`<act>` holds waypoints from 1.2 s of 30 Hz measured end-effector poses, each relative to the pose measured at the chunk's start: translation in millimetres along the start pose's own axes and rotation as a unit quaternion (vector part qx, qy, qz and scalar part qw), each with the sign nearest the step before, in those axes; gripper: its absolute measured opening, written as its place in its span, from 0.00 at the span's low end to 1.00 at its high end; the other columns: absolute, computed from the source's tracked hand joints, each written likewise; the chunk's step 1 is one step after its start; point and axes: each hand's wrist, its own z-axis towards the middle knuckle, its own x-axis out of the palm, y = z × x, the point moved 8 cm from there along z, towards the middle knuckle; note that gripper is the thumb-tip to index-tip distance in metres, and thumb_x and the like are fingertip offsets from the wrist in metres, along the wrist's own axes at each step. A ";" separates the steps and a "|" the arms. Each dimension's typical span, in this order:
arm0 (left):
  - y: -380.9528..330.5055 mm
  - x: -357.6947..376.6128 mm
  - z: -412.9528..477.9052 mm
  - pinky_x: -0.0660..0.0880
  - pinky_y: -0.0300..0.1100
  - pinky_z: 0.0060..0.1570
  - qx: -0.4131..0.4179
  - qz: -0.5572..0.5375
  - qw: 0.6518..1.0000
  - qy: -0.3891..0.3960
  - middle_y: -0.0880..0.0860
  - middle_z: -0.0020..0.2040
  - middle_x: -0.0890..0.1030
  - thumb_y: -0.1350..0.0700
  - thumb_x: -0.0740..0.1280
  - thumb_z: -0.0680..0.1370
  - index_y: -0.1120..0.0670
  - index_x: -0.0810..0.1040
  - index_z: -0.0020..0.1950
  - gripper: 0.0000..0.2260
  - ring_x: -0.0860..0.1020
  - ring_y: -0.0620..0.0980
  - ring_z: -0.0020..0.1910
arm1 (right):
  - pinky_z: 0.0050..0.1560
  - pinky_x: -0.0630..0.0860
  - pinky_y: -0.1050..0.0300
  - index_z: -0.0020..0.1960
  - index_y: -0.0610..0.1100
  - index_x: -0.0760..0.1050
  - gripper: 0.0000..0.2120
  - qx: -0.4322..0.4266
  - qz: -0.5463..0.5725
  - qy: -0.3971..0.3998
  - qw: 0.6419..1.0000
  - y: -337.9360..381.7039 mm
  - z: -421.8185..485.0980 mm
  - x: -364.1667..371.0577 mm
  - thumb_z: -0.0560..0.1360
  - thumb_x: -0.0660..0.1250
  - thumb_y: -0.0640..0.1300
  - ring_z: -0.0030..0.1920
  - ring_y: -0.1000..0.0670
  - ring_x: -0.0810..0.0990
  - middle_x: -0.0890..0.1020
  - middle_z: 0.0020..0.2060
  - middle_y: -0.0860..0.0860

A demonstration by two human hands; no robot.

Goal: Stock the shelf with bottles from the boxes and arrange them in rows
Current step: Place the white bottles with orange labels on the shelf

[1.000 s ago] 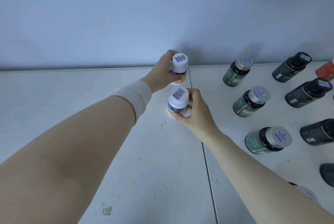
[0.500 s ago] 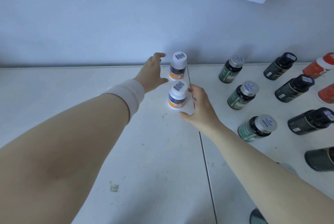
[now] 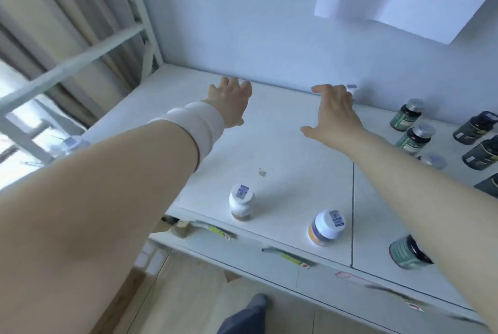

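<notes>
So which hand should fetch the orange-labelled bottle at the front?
Probably the right hand: its arm passes just beside the orange-labelled bottle; the left hand lines up with the other white bottle.

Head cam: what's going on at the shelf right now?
A person is stocking a white shelf. The left hand and right hand are both open and empty, stretched toward the back wall. A white-capped bottle and an orange-banded bottle stand apart near the front edge, untouched. Green-labelled bottles and black-capped bottles stand in rows on the right.
</notes>
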 end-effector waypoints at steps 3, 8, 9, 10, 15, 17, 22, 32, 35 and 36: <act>55.0 -2.3 -64.6 0.69 0.49 0.54 -0.063 -0.005 0.998 0.017 0.59 0.64 0.67 0.52 0.69 0.74 0.57 0.62 0.69 0.27 0.67 0.59 0.63 | 0.57 0.67 0.50 0.71 0.43 0.56 0.36 -0.052 -0.011 0.023 0.998 72.0 -21.4 11.9 0.70 0.71 0.45 0.67 0.42 0.59 0.60 0.65 0.42; 164.1 -1.4 -167.7 0.70 0.53 0.58 -0.174 -0.021 0.984 0.026 0.59 0.66 0.66 0.52 0.70 0.74 0.57 0.62 0.70 0.29 0.66 0.59 0.66 | 0.58 0.67 0.49 0.69 0.42 0.58 0.34 -0.139 -0.027 0.060 0.988 203.9 -45.9 50.3 0.70 0.70 0.45 0.67 0.40 0.60 0.61 0.65 0.41; 188.3 1.9 -189.8 0.70 0.54 0.58 -0.201 -0.026 0.979 0.025 0.60 0.66 0.66 0.53 0.70 0.74 0.58 0.62 0.70 0.28 0.66 0.59 0.66 | 0.58 0.67 0.49 0.69 0.42 0.58 0.34 -0.159 -0.031 0.067 0.985 233.4 -52.0 61.3 0.69 0.71 0.45 0.66 0.40 0.61 0.62 0.65 0.41; 213.2 6.7 -212.1 0.70 0.54 0.58 -0.228 -0.029 0.973 0.026 0.60 0.66 0.66 0.54 0.69 0.74 0.58 0.62 0.70 0.28 0.66 0.60 0.66 | 0.58 0.67 0.49 0.69 0.43 0.58 0.34 -0.181 -0.037 0.074 0.980 264.0 -58.3 73.3 0.69 0.71 0.46 0.66 0.40 0.61 0.62 0.65 0.41; 341.8 46.1 -336.3 0.69 0.55 0.61 -0.344 -0.062 0.935 0.054 0.59 0.69 0.64 0.55 0.67 0.75 0.57 0.61 0.71 0.27 0.64 0.60 0.69 | 0.59 0.68 0.47 0.68 0.43 0.59 0.32 -0.285 -0.051 0.121 0.950 427.5 -98.0 145.7 0.70 0.70 0.48 0.68 0.40 0.60 0.61 0.66 0.42; 389.5 70.9 -391.5 0.69 0.55 0.60 -0.391 -0.086 0.915 0.060 0.59 0.68 0.65 0.54 0.67 0.75 0.57 0.61 0.71 0.27 0.64 0.59 0.68 | 0.61 0.67 0.45 0.67 0.42 0.60 0.31 -0.313 -0.053 0.143 0.937 488.7 -119.8 183.4 0.70 0.71 0.48 0.68 0.39 0.60 0.62 0.66 0.41; 475.1 157.7 -519.3 0.70 0.54 0.60 -0.473 -0.143 0.861 0.120 0.60 0.65 0.67 0.53 0.67 0.75 0.58 0.62 0.68 0.25 0.66 0.59 0.66 | 0.64 0.66 0.47 0.69 0.43 0.59 0.32 -0.375 -0.087 0.216 0.897 603.5 -182.9 288.0 0.71 0.69 0.50 0.68 0.40 0.60 0.61 0.66 0.41; 548.0 330.5 -615.6 0.70 0.54 0.61 -0.595 -0.314 0.716 0.185 0.60 0.65 0.68 0.50 0.68 0.75 0.57 0.63 0.67 0.25 0.68 0.60 0.65 | 0.61 0.71 0.49 0.68 0.46 0.60 0.30 -0.355 -0.139 0.367 0.848 668.9 -225.6 479.1 0.71 0.70 0.49 0.66 0.43 0.64 0.64 0.66 0.43; 545.9 397.4 -612.6 0.70 0.53 0.62 -0.620 -0.372 0.662 0.199 0.59 0.64 0.70 0.51 0.68 0.75 0.57 0.65 0.66 0.24 0.69 0.59 0.65 | 0.62 0.69 0.49 0.67 0.45 0.61 0.28 -0.329 -0.157 0.424 0.829 666.2 -226.8 548.1 0.71 0.69 0.47 0.67 0.42 0.64 0.65 0.65 0.43; 545.9 420.7 -609.4 0.70 0.53 0.62 -0.623 -0.387 0.648 0.205 0.59 0.65 0.70 0.51 0.68 0.75 0.56 0.65 0.67 0.24 0.69 0.59 0.65 | 0.62 0.69 0.49 0.67 0.45 0.61 0.28 -0.316 -0.157 0.438 0.827 664.7 -225.2 570.3 0.71 0.68 0.46 0.67 0.42 0.64 0.65 0.65 0.43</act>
